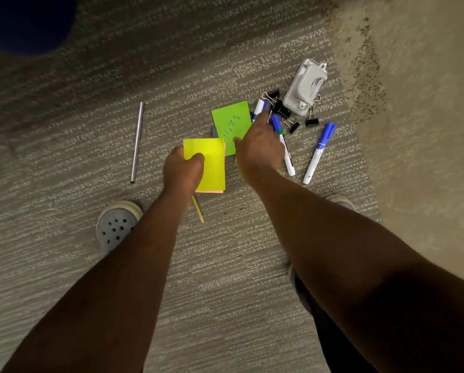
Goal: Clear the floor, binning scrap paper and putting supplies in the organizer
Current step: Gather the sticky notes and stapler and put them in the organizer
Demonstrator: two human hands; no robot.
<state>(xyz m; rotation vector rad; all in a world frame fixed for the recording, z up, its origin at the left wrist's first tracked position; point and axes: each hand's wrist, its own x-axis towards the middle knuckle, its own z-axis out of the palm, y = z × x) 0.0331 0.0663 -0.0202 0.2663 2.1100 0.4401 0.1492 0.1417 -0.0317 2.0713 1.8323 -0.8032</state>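
My left hand (pixel 183 169) grips a yellow sheet of paper (pixel 210 162) with a pink sheet under it, held above the carpet. My right hand (pixel 257 146) reaches down over a green note (pixel 232 122) with blue writing; its thumb rests on the note's lower edge and its fingers are spread. Whether the fingers hold anything is hidden. Just beyond lie three blue-capped markers (pixel 319 152), several black binder clips (pixel 280 110) and a grey hole punch (pixel 305 87).
A thin metal rod (pixel 137 141) lies on the carpet to the left. A yellow pencil (pixel 198 211) pokes out below the held sheets. My grey perforated shoe (pixel 116 224) stands at lower left. A tan wall (pixel 427 130) rises on the right.
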